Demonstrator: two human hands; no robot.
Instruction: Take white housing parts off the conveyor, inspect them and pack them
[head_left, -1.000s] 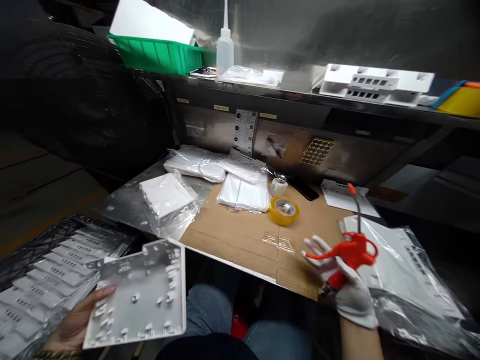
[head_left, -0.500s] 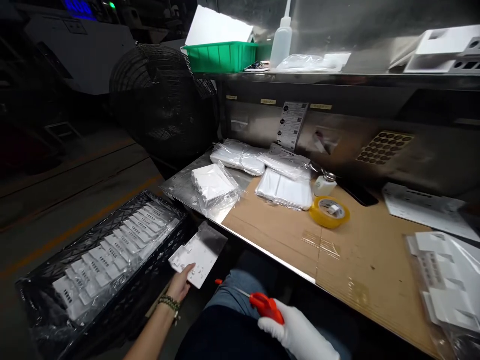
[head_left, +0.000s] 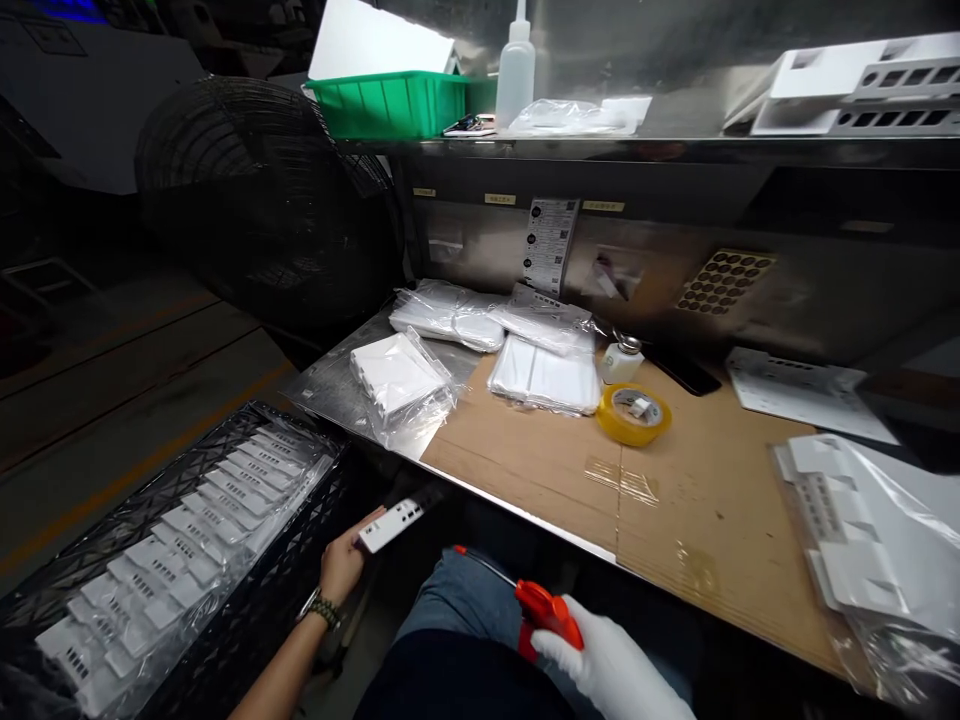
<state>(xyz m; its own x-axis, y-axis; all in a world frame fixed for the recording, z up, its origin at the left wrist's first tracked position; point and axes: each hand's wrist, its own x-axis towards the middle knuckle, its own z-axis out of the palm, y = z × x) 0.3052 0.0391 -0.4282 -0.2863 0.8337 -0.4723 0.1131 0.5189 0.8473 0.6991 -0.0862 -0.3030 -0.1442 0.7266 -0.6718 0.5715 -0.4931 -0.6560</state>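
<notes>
My left hand (head_left: 345, 562), bare with a bracelet and a watch at the wrist, grips a white plastic panel (head_left: 395, 522). The panel is turned so that its narrow edge with dark slots faces me, below the table's front edge. My right hand (head_left: 592, 655), in a white glove, is closed round a red-handled tool (head_left: 551, 612) with a thin shaft and a red tip. The shaft points left over my jeans, apart from the panel. To the left of my left hand, a black crate (head_left: 259, 590) holds a row of several bagged white panels (head_left: 180, 545).
On the cardboard-covered table (head_left: 525, 460) are yellow tape (head_left: 634, 414), a small bottle (head_left: 621, 362), plastic bags (head_left: 544, 375) and a dark phone (head_left: 684, 372). Bagged white parts (head_left: 847, 530) lie at right. A green bin (head_left: 390, 105) stands on the shelf; a fan (head_left: 262, 200) is behind.
My left hand has turned the panel from its broad face to its slotted edge. The tool stays in my right hand. The camera view has shifted to the right.
</notes>
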